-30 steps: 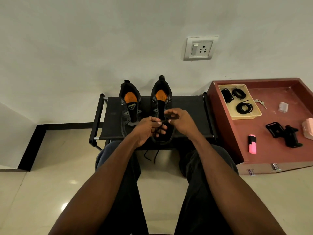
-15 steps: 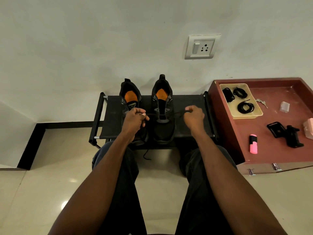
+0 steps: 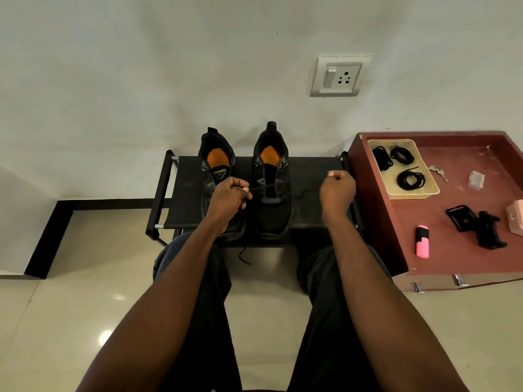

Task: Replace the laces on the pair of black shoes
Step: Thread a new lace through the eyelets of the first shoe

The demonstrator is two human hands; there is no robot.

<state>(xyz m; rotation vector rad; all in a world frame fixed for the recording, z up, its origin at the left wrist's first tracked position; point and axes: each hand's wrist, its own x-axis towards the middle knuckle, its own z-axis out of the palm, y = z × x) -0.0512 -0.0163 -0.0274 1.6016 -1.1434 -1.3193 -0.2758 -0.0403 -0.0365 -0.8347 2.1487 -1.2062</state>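
Two black shoes with orange insoles stand side by side on a low black rack [image 3: 311, 171], toes toward me. The right shoe [image 3: 272, 190] has a black lace [image 3: 261, 189] crossing its eyelets. My left hand [image 3: 230, 198] pinches one end of that lace beside the left shoe [image 3: 216, 168] and partly covers that shoe. My right hand [image 3: 338, 190] is fisted far out to the right near the rack's end; the lace end in it is too thin to make out clearly. A loose lace end [image 3: 244, 257] dangles below the rack.
A red-brown tray table [image 3: 467, 213] stands at the right. On it a beige tray [image 3: 418, 193] holds three coiled black laces [image 3: 410, 179], beside keys [image 3: 438, 171], a pink highlighter [image 3: 422, 241] and a black phone clamp [image 3: 478, 224]. A wall socket [image 3: 341, 76] is above.
Both hands moved apart from the middle of the right shoe, the right hand going furthest toward the rack's right end, drawing the lace out sideways through the eyelets.
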